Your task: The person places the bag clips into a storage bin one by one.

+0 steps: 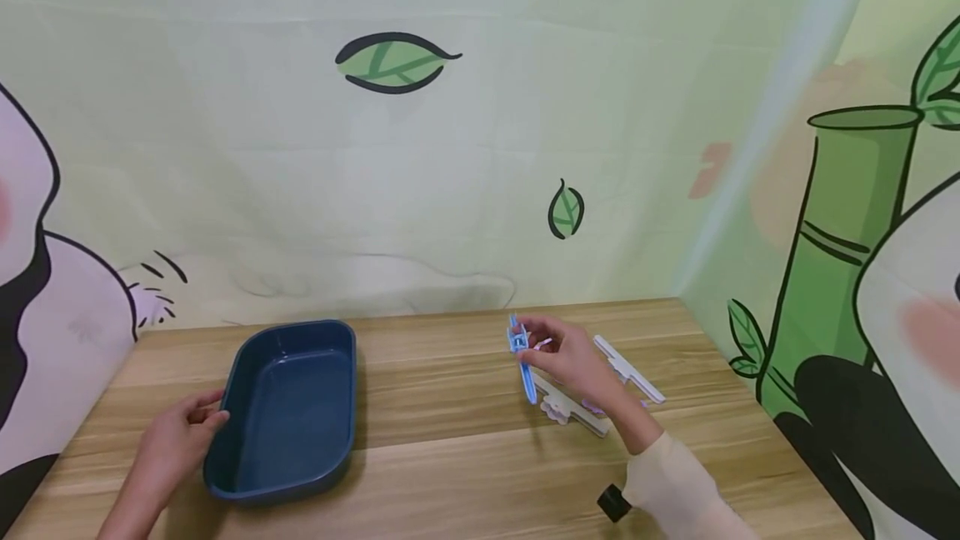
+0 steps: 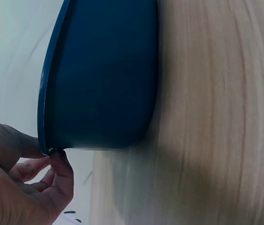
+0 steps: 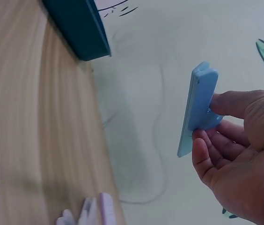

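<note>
My right hand [image 1: 570, 357] pinches a blue bag clip [image 1: 526, 369] between thumb and fingers, held above the table. In the right wrist view the blue bag clip [image 3: 200, 101] is seen from its long side, its grip tab between the thumb and fingers. At the left, my left hand [image 1: 176, 436] pinches the rim of a dark blue rectangular basin [image 1: 341, 407] with thumb and fingertips. The left wrist view shows the fingers on the rim of the basin [image 2: 99, 79]. Below my right hand lie a white bag clip [image 1: 588, 419] and another pale clip [image 1: 637, 377]. A purple edge between them is mostly hidden.
The wooden table [image 1: 442, 473] backs onto a pale printed cloth wall [image 1: 450, 190] with leaves and pandas. A cloth side with a green bamboo print [image 1: 840, 232] stands at the right. A small black block [image 1: 614, 503] is beside my right sleeve.
</note>
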Demonstrator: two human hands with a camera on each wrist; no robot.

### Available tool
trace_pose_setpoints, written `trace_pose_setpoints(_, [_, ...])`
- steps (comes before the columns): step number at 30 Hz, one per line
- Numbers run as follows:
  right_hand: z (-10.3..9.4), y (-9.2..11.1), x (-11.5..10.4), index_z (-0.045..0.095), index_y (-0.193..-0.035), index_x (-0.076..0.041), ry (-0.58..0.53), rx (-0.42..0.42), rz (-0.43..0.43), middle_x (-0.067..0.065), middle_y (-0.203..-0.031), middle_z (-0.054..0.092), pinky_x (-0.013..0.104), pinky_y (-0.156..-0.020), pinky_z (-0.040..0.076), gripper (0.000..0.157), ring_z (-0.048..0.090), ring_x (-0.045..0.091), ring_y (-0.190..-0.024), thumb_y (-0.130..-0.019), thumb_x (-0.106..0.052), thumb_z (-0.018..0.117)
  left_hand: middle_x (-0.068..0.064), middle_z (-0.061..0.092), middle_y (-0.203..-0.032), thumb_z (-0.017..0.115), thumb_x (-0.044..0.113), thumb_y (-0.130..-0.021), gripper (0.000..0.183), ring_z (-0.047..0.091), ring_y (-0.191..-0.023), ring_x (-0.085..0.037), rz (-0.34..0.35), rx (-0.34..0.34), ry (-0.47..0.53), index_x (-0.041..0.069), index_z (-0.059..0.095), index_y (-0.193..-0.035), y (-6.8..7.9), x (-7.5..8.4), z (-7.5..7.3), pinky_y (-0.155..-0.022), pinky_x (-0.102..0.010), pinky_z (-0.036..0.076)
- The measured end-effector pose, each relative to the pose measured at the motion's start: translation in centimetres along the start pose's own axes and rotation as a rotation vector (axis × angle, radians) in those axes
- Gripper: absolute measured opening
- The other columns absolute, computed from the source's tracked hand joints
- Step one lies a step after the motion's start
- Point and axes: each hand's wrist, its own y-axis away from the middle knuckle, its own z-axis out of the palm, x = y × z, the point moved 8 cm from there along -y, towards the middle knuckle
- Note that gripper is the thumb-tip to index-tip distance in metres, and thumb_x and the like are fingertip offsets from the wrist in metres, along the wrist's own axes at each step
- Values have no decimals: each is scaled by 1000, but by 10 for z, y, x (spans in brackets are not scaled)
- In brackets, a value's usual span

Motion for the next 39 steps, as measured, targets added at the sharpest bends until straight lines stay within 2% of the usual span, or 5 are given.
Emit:
trace_pose_setpoints(5, [-8,-3,-14,64,-135,-1,-29,4,-7,10,-112,71,28,-84,54,45,64,24,-99,-93,-11,77,-37,66,-115,59,13,-104,45,64,-104,-50,-30,-32,23,-16,51,-137,-2,-1,-1,-78,-46,51])
trace_pose_setpoints(11, [-16,-9,-26,61,-139,1,-83,2,-7,14,-119,69,25,-83,54,46,63,26,-102,-95,-8,75,-39,63,-118,58,15,-106,46,66,-93,-36,-112,-77,88,-14,49,-142,-6,-9,2,-65,-32,51])
trace_pose_setpoints(23, [-25,-17,-48,60,-140,2,-101,19,-53,15,-120,69,25,-85,54,48,63,27,-102,-95,-7,74,-41,62,-118,57,13,-106,46,67,-90,-34,-107,-82,122,-15,47,-141,-4,-6,3,-64,-31,52])
trace_pose_setpoints(30, [-25,-18,-50,60,-140,1,-91,16,-55,14,-121,68,25,-86,54,47,62,26,-102,-96,-7,74,-41,62,-117,58,12,-105,46,67,-92,-37,-78,-72,105,-15,49,-140,-4,-5,1,-65,-32,51])
trace_pose_setpoints(39, [-21,-20,-55,60,-140,1,-93,12,-49,13,-119,69,26,-86,54,47,62,26,-102,-95,-6,74,-42,61,-119,59,12,-105,45,67,-93,-37,-94,-78,116,-15,49,-140,-4,-6,1,-65,-33,53])
